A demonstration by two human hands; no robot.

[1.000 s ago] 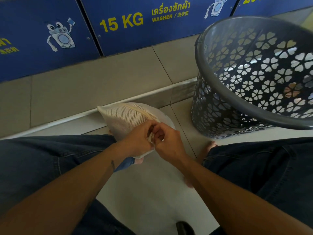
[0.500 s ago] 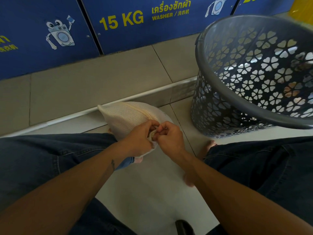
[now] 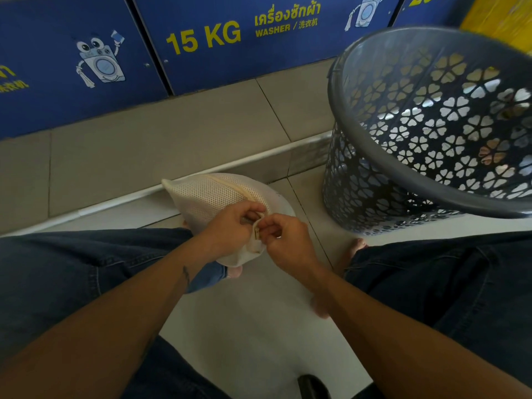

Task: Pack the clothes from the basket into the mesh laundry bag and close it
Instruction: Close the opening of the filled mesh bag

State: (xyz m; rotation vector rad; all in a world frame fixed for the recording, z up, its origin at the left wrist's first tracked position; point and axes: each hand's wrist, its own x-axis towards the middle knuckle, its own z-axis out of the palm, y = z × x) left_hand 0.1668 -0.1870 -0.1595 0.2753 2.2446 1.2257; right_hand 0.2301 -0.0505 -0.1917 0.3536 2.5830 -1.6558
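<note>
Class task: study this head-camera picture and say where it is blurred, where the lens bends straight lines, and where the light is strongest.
Head view: the basket rim smears at the upper right, as does the yellow patch behind it; the washer panels and tile edges bow from the wide lens; daylight shines brightest through the basket's flower cut-outs; the left hand, right hand and mesh bag are evenly lit and sharp.

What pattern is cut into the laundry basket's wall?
Flower-shaped cutouts in the dark grey laundry basket, seen from the head camera.

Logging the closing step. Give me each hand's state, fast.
Left hand: closed, gripping the mesh bag at its corner.
Right hand: closed, pinching the bag's zipper end.
</note>
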